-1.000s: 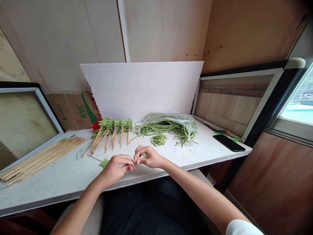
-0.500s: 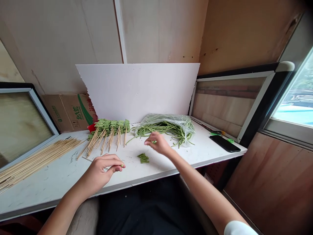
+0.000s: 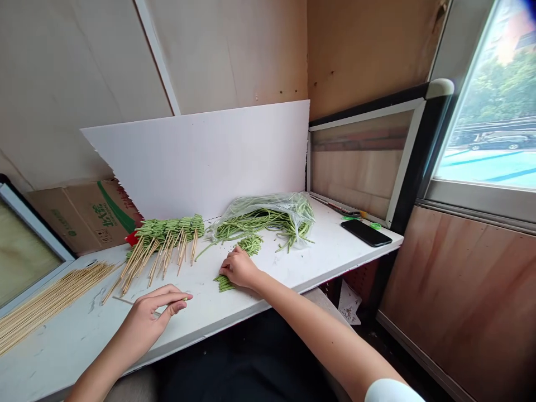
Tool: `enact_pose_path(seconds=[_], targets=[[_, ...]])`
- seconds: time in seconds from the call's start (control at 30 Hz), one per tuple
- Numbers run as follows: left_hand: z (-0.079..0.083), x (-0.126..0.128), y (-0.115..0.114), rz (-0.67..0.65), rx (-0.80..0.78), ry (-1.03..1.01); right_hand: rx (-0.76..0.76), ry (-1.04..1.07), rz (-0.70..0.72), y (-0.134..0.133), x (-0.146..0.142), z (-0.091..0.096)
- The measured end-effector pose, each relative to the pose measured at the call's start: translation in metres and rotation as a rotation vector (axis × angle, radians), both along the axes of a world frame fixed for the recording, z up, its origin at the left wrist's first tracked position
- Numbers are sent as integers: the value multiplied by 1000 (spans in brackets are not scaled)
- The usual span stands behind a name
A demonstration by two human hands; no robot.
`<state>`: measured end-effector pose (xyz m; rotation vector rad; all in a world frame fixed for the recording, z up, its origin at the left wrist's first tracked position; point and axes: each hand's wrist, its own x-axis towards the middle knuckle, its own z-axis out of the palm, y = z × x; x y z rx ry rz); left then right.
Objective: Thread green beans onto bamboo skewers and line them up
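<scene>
My left hand (image 3: pixel 157 312) is closed above the front of the table, thumb and fingertips pinching a thin bamboo skewer (image 3: pixel 123 301) that comes in from the left; a bit of green shows at the fingertips. With its fingers curled down, my right hand (image 3: pixel 239 268) is on a short row of cut long bean pieces (image 3: pixel 224 284); its fingertips are partly hidden. Just behind it is a heap of cut long bean pieces (image 3: pixel 251 244). Bean skewers (image 3: pixel 170 229) lie stacked at the back left, their sticks pointing toward me.
A clear plastic bag (image 3: pixel 268 204) of uncut long beans (image 3: pixel 243 223) lies at the back. Many bare skewers (image 3: pixel 54 301) lie at left. A black phone (image 3: pixel 366 232) is near the right edge. Behind stand a white board (image 3: pixel 209 162) and a cardboard box (image 3: pixel 84 215).
My right hand has come down and nearer from over the bean heap onto the row of cut pieces, uncovering the heap. The view has turned to the right; my left hand keeps its pinch.
</scene>
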<state>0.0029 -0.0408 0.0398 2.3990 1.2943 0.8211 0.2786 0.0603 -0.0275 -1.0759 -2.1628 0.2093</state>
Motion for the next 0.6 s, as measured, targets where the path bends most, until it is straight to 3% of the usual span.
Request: enact_pose_path(seconds=[0.27,0.6], targets=[[-6,4,8,-105,111,73,-6,-17,-23,1,-2,-6],[1,-2,8,-27,96,22,-10,28,-18,2,-1,-6]])
